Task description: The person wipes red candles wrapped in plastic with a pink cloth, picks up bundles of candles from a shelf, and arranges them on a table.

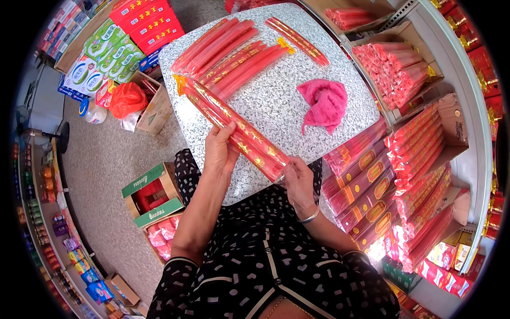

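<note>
A clear-wrapped pack of long red candles (247, 137) with gold patterns lies slantwise between my hands, over a speckled tabletop (275, 95). My left hand (221, 147) grips it around the middle, thumb on top. At its near end, my right hand (299, 179) grasps the loose clear wrapping. The pack's far end, with a yellow tag (180, 84), reaches the other packs. Several similar red packs (223, 50) lie side by side at the table's far left. Another gold-patterned pack (299, 42) rests alone at the far right. A crumpled pink cloth (328, 101) sits right of my hands.
Shelving at the right holds cardboard boxes of red packs (392, 69). Long incense-like bundles (366, 175) are stacked beside the table. An open carton (157, 109) with a red plastic bag (127, 99) stands left. A green-edged box (153, 195) is on the floor near my leg.
</note>
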Demonstrator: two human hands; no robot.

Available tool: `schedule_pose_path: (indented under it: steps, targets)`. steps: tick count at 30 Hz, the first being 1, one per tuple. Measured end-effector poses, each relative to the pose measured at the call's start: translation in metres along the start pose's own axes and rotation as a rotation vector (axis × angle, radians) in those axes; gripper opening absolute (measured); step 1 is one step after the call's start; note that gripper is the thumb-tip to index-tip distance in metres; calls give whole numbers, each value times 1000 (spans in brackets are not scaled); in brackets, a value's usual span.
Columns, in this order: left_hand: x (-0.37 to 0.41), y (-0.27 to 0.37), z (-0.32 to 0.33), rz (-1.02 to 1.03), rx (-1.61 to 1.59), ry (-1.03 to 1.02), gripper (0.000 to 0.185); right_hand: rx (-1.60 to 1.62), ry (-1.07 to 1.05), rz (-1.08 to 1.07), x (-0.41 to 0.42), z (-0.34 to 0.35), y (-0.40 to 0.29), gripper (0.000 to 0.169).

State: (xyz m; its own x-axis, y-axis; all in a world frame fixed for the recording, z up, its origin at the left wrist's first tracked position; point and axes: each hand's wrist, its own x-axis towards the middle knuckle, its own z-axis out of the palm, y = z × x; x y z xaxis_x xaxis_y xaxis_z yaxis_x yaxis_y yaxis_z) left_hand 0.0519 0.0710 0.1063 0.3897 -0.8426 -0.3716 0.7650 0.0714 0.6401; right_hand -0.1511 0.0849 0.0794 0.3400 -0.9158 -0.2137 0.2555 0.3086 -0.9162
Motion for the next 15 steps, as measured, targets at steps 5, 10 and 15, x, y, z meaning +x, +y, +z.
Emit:
schedule_pose_path:
  steps: [5, 10, 15]
  targets:
    - [0, 1, 4, -33, -58, 51, 28, -47, 18, -179, 0, 9, -8, 24]
    - [2, 7, 9, -80, -35, 59, 23, -180, 57, -200, -4, 5, -6, 22]
    - [-3, 6, 19, -68, -24, 99, 24, -213, 67, -175, -10, -1, 4, 22]
